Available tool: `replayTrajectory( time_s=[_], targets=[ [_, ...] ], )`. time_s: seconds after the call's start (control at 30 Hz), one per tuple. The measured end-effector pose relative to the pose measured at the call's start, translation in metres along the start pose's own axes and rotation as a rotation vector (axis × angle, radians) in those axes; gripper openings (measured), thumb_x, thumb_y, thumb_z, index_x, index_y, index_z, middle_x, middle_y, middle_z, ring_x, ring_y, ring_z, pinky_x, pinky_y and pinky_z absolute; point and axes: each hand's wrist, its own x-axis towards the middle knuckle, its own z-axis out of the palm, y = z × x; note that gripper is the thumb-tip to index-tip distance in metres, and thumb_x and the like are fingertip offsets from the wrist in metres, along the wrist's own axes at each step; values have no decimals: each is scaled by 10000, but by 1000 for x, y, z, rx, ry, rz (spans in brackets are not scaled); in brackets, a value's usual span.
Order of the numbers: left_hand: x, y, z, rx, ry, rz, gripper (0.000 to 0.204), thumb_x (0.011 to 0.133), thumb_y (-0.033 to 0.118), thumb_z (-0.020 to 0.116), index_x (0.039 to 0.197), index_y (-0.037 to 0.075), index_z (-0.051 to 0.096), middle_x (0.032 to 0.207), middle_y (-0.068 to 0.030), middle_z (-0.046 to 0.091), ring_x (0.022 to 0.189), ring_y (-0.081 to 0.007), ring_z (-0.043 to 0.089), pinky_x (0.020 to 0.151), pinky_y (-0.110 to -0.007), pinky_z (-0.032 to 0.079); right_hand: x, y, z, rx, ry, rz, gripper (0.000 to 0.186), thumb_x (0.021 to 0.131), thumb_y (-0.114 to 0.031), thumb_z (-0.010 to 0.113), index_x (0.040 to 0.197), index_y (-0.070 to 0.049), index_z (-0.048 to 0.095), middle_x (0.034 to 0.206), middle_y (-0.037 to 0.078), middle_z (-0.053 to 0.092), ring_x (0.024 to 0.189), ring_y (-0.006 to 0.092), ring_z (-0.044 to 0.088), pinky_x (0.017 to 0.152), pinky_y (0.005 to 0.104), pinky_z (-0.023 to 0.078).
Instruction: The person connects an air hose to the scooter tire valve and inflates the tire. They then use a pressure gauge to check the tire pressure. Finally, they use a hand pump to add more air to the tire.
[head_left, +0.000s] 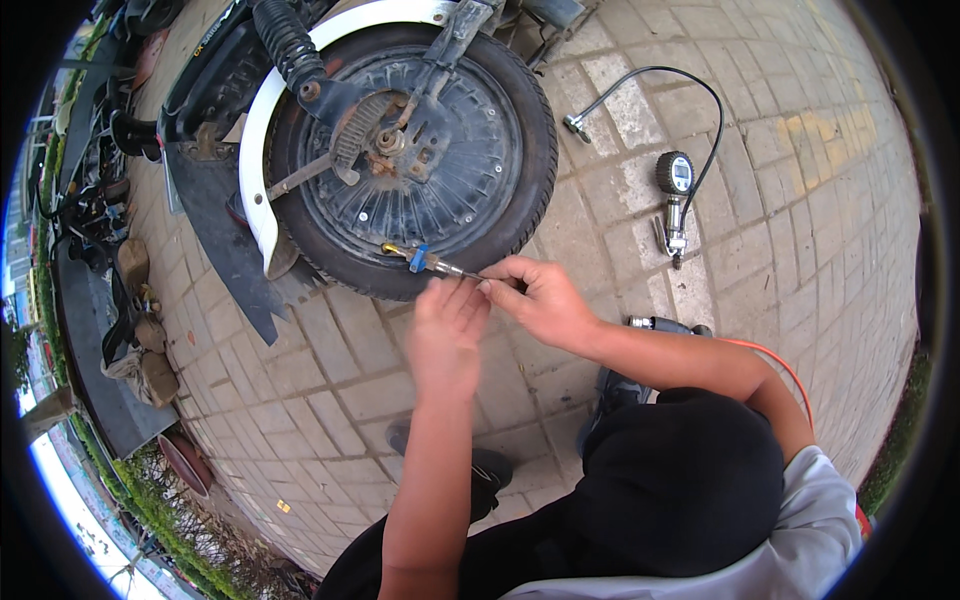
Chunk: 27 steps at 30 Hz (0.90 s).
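Note:
A wheel with a black tyre [534, 190] and ribbed dark hub [460, 150] stands in front of me. At its lower rim sits a brass valve fitting [393, 250] with a blue-handled metal tool [420, 260] attached. My right hand [520, 295] pinches a thin metal rod extending from this tool. My left hand [448, 325] is just below and beside it, fingers raised toward the rod, blurred by motion; whether they grip anything is unclear.
A digital pressure gauge with hose [676, 175] lies on the paving at right. A dark tool [668, 326] with orange hose lies behind my right forearm. A white fender [255, 190] curves around the wheel. Dark vehicle parts and sacks [150, 370] line the left edge.

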Motion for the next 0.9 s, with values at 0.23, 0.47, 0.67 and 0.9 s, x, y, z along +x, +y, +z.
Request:
replayTrajectory(
  time_s=[0.23, 0.47, 0.67, 0.9],
  targets=[
    [27, 44, 20, 30, -9, -91, 589, 987, 504, 530, 1159, -59, 535, 1201, -216, 613, 1134, -312, 593, 1062, -447, 444, 17, -26, 5, 20, 13, -48, 243, 956, -95, 586, 1125, 52, 678, 982, 179, 736, 892, 209, 698, 822, 342, 537],
    [23, 53, 15, -161, -114, -216, 462, 1030, 384, 491, 1171, -55, 509, 1254, -222, 592, 1267, -334, 516, 1137, -464, 386, 13, -34, 10, 68, 15, -71, 311, 937, -56, 515, 1183, 74, 656, 1128, 212, 710, 1038, 256, 696, 910, 331, 517],
    [25, 48, 8, -61, -190, -138, 332, 1061, 229, 431, 1202, -63, 501, 1286, -220, 578, 1256, -329, 543, 1126, -463, 417, 23, -22, 10, 5, 59, -93, 320, 917, -65, 509, 1161, 71, 666, 1100, 215, 713, 984, 259, 701, 863, 342, 524],
    [22, 28, 10, 96, -179, 85, 286, 1052, 133, 445, 1265, -53, 492, 1249, -186, 588, 1152, -305, 610, 1032, -430, 486, 37, -17, 42, -110, 409, -265, 214, 917, -150, 608, 1047, 17, 640, 1008, 133, 650, 926, 305, 604, 837, 392, 487]
  ],
)
